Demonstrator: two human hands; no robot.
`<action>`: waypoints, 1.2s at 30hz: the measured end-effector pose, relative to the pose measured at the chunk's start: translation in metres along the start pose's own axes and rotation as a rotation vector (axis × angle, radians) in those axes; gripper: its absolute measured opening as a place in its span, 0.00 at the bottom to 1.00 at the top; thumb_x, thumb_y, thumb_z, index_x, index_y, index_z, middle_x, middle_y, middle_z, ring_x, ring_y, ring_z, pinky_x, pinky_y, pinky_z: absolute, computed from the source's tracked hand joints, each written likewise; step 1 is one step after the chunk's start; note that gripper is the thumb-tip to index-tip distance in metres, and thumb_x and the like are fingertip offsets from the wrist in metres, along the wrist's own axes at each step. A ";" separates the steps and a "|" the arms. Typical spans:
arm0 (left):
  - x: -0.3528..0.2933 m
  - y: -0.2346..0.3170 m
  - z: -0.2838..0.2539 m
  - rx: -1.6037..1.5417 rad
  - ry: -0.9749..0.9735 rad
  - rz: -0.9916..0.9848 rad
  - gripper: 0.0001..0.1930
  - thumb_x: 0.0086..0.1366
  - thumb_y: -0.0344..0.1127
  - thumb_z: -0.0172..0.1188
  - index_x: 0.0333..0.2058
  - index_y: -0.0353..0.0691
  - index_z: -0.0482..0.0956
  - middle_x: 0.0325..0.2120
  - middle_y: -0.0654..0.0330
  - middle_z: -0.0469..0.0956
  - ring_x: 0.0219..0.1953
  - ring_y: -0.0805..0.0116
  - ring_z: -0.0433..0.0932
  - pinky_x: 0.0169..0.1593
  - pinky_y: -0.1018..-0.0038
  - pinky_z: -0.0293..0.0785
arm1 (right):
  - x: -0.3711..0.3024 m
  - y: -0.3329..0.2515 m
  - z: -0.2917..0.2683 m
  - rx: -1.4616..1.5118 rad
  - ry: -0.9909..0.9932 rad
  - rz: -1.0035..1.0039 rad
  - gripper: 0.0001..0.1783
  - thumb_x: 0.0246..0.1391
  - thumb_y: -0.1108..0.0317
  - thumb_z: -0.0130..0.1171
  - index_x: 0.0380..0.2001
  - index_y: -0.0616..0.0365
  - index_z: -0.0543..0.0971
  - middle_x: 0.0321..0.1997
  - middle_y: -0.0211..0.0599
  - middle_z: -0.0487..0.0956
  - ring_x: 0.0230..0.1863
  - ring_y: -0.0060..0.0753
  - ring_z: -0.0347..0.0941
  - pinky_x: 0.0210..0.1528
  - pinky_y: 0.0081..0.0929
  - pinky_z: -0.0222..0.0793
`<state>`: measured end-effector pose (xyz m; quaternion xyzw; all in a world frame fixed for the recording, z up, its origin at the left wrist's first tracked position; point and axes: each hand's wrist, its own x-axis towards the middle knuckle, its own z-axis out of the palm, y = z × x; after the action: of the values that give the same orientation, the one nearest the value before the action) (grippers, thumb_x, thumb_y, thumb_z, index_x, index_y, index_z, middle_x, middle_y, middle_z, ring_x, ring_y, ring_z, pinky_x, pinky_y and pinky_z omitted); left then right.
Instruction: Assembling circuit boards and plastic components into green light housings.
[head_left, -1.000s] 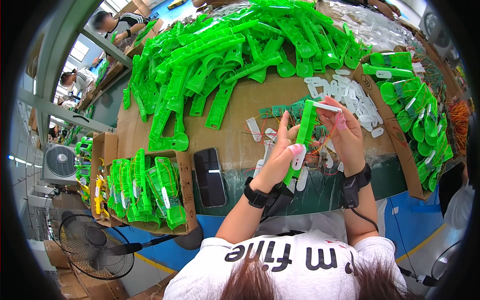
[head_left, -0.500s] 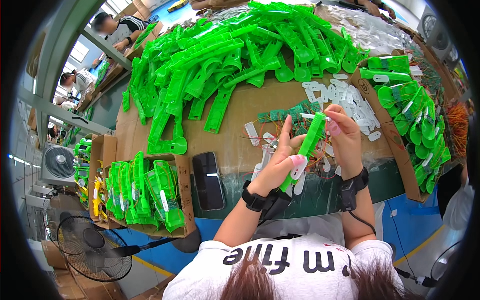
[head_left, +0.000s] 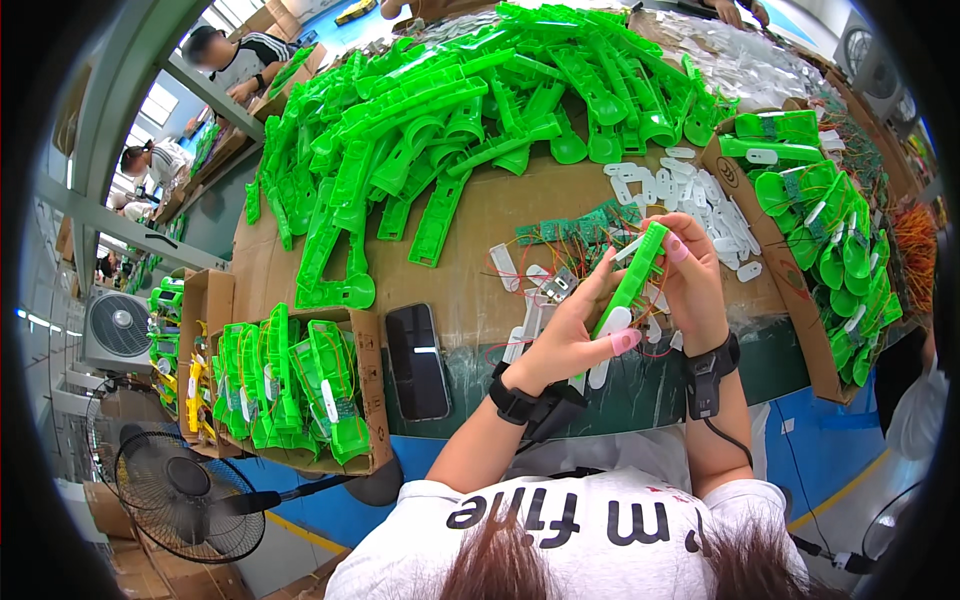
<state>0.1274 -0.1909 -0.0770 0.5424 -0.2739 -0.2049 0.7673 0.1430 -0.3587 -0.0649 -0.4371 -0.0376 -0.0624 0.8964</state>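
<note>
Between my two hands is a long green plastic housing (head_left: 632,282), tilted with its far end up and to the right. My left hand (head_left: 575,335) grips its near end, the thumb beside a white oval piece (head_left: 616,320) on it. Thumb and fingers of my right hand (head_left: 692,270) close on the far end. A narrow white strip (head_left: 627,249) shows near that end. Under the hands lie green circuit boards (head_left: 585,225) with thin red wires, partly covered by my fingers. Loose white oval pieces (head_left: 715,215) are scattered just beyond my right hand.
A large heap of green housings (head_left: 430,110) covers the far side of the cardboard. Cartons of wired green parts stand left (head_left: 375,390) and right (head_left: 775,265). A black phone (head_left: 417,362) lies beside the left carton. A fan (head_left: 185,480) stands at lower left; other people work further off.
The green housing has shifted slightly right and turned, now showing a narrower side. My left thumb has stretched out along its near end, and my right fingers have moved around its far end.
</note>
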 end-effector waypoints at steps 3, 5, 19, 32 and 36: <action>0.000 -0.005 -0.004 0.117 0.005 -0.019 0.39 0.54 0.31 0.58 0.61 0.37 0.45 0.50 0.54 0.64 0.49 0.71 0.65 0.52 0.77 0.61 | 0.001 -0.001 -0.003 0.002 0.012 0.029 0.10 0.52 0.72 0.53 0.39 0.62 0.70 0.40 0.35 0.74 0.39 0.22 0.71 0.42 0.19 0.67; 0.000 -0.007 -0.006 0.232 -0.024 -0.041 0.37 0.54 0.32 0.58 0.60 0.36 0.49 0.47 0.55 0.66 0.47 0.71 0.66 0.50 0.77 0.62 | 0.001 0.000 -0.006 0.006 0.004 0.028 0.10 0.52 0.72 0.52 0.39 0.62 0.70 0.40 0.36 0.74 0.40 0.22 0.71 0.43 0.19 0.67; -0.074 0.072 -0.019 -0.238 0.439 -0.008 0.26 0.61 0.32 0.46 0.58 0.34 0.54 0.52 0.56 0.64 0.53 0.70 0.63 0.56 0.73 0.57 | 0.005 0.001 -0.016 0.056 -0.021 0.020 0.12 0.54 0.68 0.49 0.41 0.60 0.72 0.42 0.35 0.74 0.42 0.23 0.70 0.42 0.19 0.66; -0.221 0.165 -0.081 1.194 1.409 -0.157 0.17 0.56 0.27 0.55 0.46 0.37 0.72 0.43 0.54 0.73 0.42 0.66 0.73 0.45 0.74 0.68 | 0.004 0.007 -0.014 -0.014 -0.072 0.066 0.11 0.53 0.70 0.49 0.40 0.59 0.72 0.39 0.31 0.74 0.38 0.19 0.69 0.40 0.16 0.65; -0.215 0.148 -0.097 1.688 1.215 -0.365 0.14 0.53 0.30 0.55 0.41 0.41 0.75 0.44 0.55 0.72 0.47 0.56 0.69 0.50 0.67 0.66 | 0.007 0.006 -0.021 0.083 -0.059 0.078 0.10 0.53 0.71 0.49 0.40 0.60 0.72 0.38 0.32 0.74 0.37 0.20 0.69 0.39 0.16 0.66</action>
<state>0.0277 0.0591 -0.0056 0.9448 0.1885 0.2459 0.1067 0.1509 -0.3724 -0.0818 -0.4022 -0.0495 -0.0128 0.9141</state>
